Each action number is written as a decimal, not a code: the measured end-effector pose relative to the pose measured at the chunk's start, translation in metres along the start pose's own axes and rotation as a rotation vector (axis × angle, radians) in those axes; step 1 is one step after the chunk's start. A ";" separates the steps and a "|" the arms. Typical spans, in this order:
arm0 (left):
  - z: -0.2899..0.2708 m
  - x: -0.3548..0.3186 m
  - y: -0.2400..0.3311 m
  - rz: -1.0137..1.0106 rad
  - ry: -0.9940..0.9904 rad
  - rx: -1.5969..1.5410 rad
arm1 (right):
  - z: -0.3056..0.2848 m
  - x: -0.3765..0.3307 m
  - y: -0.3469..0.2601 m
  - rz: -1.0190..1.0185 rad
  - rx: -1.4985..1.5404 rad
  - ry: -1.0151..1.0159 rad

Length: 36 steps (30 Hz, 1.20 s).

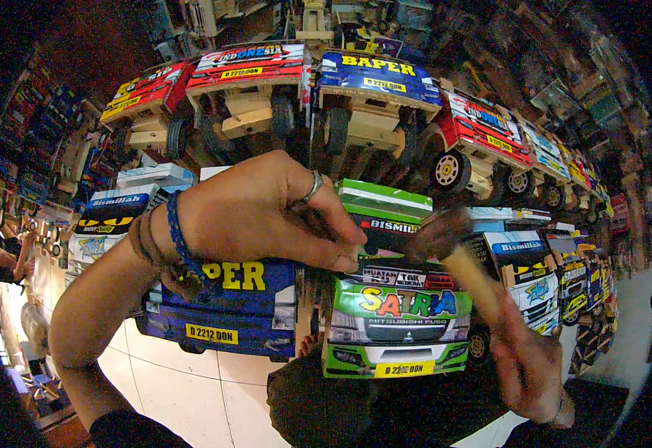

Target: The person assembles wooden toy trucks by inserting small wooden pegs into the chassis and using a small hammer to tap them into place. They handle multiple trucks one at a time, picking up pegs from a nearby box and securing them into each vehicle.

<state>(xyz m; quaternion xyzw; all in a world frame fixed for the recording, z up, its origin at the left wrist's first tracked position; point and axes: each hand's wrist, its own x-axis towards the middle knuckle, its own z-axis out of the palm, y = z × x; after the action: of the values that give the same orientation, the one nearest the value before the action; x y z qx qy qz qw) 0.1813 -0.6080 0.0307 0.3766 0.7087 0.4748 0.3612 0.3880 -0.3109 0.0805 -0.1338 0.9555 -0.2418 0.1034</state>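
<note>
A green toy truck [397, 352] with a printed cab front stands before me. My left hand [255, 213], wearing a ring and wrist bands, is beside its windscreen with thumb and forefinger pinched together. Whatever is between those fingertips, if anything, is too small to make out. On the other side, my right hand [529, 366] grips the wooden handle of a hammer [476, 287]. Its dark head is blurred by motion in front of the windscreen, close to my left fingertips. A blue toy truck panel [247, 317] sits below my left wrist, partly covered by it.
Toy trucks crowd both sides, including a white-and-black one [526, 276] on the right. Behind them stands a row with red and blue panels, such as a blue truck [374, 75], with wooden undersides and black wheels. White floor tiles [184, 377] show below. Another person [8, 257] is at far left.
</note>
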 end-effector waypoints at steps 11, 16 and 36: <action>0.000 -0.001 0.000 -0.007 0.007 0.046 | 0.004 0.001 0.004 -0.075 -0.155 0.013; 0.000 0.001 -0.001 -0.035 -0.008 -0.028 | 0.001 0.002 0.007 -0.063 -0.071 0.147; -0.002 -0.001 0.001 0.051 0.019 0.135 | -0.017 0.011 -0.004 -0.058 -0.031 0.028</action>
<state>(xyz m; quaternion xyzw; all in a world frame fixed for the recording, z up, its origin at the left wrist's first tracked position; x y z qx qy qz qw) 0.1801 -0.6092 0.0322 0.4135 0.7326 0.4386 0.3162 0.3736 -0.3100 0.0953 -0.1595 0.9562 -0.2318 0.0809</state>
